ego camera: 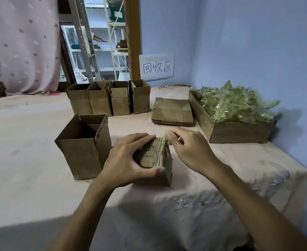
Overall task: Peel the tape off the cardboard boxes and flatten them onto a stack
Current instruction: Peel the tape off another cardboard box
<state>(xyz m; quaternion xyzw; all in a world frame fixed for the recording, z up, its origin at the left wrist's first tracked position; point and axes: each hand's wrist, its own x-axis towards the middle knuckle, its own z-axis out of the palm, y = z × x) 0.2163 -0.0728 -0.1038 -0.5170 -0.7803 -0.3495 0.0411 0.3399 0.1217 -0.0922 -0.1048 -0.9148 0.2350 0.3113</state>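
Near frame centre, taped box [158,161]: standing on the cloth [31,169].
Left hand [129,160]: curled round its top left edge.
Right hand [190,151]: pinching tape [164,136] at top right edge.
Open box [83,147]: just left.
Flattened stack [172,113]: beyond, bare cloth between.

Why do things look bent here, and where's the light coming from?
Head view: the wide-angle lens splays the open box outward; the tape tray casts shadow rightward onto the wall, so light comes from the left; the right hand looks slightly blurred.
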